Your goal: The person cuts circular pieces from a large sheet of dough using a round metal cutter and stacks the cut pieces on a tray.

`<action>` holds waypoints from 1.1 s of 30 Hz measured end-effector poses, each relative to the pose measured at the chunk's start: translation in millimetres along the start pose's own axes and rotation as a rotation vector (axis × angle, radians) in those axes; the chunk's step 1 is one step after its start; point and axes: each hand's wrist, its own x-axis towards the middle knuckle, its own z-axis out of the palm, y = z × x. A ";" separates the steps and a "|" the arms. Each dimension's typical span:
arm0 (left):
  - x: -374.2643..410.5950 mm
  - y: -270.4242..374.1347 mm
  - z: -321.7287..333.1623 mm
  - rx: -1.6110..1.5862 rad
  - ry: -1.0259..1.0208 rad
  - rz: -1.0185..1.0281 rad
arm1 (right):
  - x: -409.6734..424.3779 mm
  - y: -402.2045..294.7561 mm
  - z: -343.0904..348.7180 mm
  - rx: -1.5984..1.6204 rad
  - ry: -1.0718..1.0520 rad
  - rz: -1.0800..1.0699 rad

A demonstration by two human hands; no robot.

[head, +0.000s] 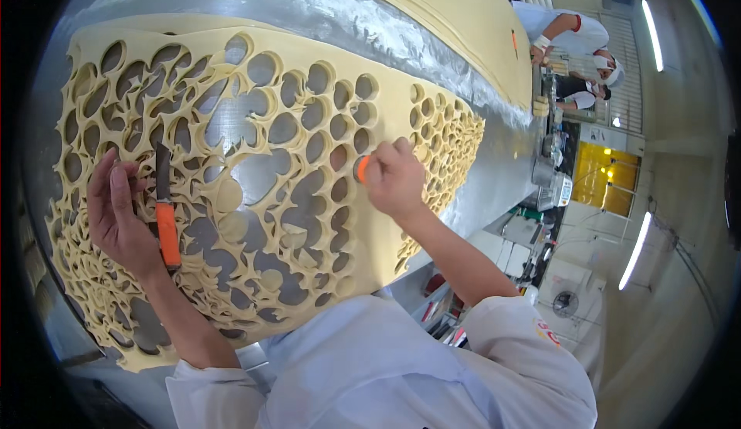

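A wide sheet of rolled dough (pixel 376 226) lies before me, punched with rows of round holes. My right hand (pixel 396 177) is closed around an orange-edged round cutter (pixel 363 169), which is at the dough beside a column of holes. Most of the cutter is hidden by my fist. On the left, my left hand (pixel 118 209) hovers over the webbed scraps, palm turned up, fingers loosely bent and apart; I see nothing held in it. Close to that wrist, a knife with an orange handle (pixel 168 235) rests on the cut dough. Several loose dough rounds (pixel 233 226) lie among the holes.
The metal worktable (pixel 509 145) has a flour-dusted strip. Beyond it lies another dough sheet (pixel 451 18) with an orange-handled tool (pixel 514 44) on it. A co-worker (pixel 570 32) leans at the far end, another person behind. A digital scale (pixel 562 190) stands to the right.
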 end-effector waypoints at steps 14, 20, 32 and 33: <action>5.3 -3.1 4.2 -0.092 -0.080 0.026 | -10.8 -1.8 -46.4 0.059 -0.186 -0.191; 5.5 -0.6 2.5 -0.059 -0.079 0.018 | -39.1 -0.2 -12.9 0.076 -0.046 -0.045; -40.5 27.2 3.8 -0.211 -0.163 0.022 | -6.7 32.9 -63.5 0.204 -0.384 -0.979; -60.6 30.7 14.7 -0.201 -0.261 0.014 | -13.6 43.8 -69.5 0.275 -0.356 -0.898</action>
